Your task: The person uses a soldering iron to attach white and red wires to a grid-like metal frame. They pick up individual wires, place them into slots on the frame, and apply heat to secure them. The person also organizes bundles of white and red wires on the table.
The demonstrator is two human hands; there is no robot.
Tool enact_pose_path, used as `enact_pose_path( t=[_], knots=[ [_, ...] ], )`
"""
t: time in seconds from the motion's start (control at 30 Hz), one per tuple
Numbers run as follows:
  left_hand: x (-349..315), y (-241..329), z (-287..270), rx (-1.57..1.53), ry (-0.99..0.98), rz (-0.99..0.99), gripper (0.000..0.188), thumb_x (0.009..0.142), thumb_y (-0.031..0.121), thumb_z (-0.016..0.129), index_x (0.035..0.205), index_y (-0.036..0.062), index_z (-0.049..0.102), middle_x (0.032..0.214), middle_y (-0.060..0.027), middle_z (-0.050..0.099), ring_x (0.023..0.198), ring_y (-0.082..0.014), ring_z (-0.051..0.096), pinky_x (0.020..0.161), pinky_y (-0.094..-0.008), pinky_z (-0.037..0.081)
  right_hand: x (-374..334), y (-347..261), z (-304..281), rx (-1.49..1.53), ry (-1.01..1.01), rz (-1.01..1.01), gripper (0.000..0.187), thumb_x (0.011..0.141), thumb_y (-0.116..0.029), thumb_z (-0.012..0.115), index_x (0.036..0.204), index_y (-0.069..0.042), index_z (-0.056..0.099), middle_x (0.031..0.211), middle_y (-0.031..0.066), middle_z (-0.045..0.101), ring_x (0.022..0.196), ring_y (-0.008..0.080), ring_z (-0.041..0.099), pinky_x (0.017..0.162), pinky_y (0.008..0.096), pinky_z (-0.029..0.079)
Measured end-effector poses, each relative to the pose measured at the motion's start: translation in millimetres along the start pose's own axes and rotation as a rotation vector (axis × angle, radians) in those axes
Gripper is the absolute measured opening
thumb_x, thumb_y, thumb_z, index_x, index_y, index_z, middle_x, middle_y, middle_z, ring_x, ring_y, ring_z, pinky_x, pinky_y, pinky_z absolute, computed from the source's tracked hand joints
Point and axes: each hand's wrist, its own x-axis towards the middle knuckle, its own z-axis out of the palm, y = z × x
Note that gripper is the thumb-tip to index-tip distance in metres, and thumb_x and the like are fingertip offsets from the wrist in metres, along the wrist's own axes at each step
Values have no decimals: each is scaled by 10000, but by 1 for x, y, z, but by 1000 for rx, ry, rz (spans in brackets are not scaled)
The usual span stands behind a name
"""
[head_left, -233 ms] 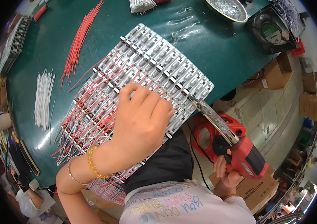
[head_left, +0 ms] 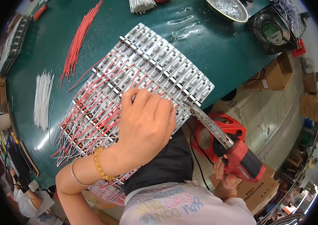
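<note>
The right hand (head_left: 227, 180) is gripping a red-black soldering gun (head_left: 239, 153); the left hand (head_left: 146, 119), hold unclear, is covering silvery boards (head_left: 183, 69), red and white wires (head_left: 79, 108) trailing left.

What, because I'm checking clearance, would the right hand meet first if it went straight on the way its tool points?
Probably the panel of small modules: the red soldering gun in the right hand aims up-left, its tip seemingly over the panel's right side. Depth is unclear; contact cannot be judged.

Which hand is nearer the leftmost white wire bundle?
Left hand: over the boards, right of the bundle. The right hand, holding the red-handled tool, is farther right.
</note>
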Motion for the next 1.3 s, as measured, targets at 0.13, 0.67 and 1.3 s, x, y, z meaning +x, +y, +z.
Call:
enact_pose_path(
  t=[0.13,0.67,1.3],
  knots=[
    [1,0,1,23,12,-1,131,714,56,637,722,44,506,692,-82,484,734,-259,496,765,-414,369,-16,3,-5,-285,92,160,279,766,-245,623,892,-3,568,751,23,574,647,179,539,608,279,403],
    [3,0,2,31,14,17,148,726,50,626,687,53,483,664,-78,465,704,-249,489,754,-406,370,-7,11,-8,-140,-26,-70,823,769,-616,555,1149,99,409,477,-32,415,409,89,405,425,238,368],
    [2,0,3,66,0,32,150,689,60,640,696,61,490,670,-68,473,688,-246,478,754,-410,371,35,-24,25,215,17,-116,725,844,-530,546,1225,61,370,490,-9,428,391,118,418,420,253,382]
  ],
)
